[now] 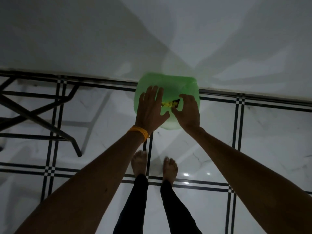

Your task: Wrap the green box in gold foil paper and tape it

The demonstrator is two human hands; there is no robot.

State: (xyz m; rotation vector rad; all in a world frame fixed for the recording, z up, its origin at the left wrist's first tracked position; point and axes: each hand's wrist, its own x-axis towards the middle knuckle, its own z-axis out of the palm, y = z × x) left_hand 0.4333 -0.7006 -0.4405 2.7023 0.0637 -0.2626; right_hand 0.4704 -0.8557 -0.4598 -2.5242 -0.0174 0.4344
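Observation:
A green bin lined with a green bag (177, 85) stands on the floor against the white wall. Both of my hands hover over its mouth. My left hand (152, 108), with an orange band on the wrist, is spread flat with straight fingers and holds nothing. My right hand (187, 110) has curled fingers around a small dark piece (176, 100). Yellow, foil-like scraps (168, 104) show between the two hands, inside the bin. No green box, foil sheet or tape is in view.
My bare feet (140, 162) stand on glossy white tiles with dark checked lines (236, 125). A black metal folding frame (38, 114) stands at the left by the wall. The white wall (152, 39) fills the upper half.

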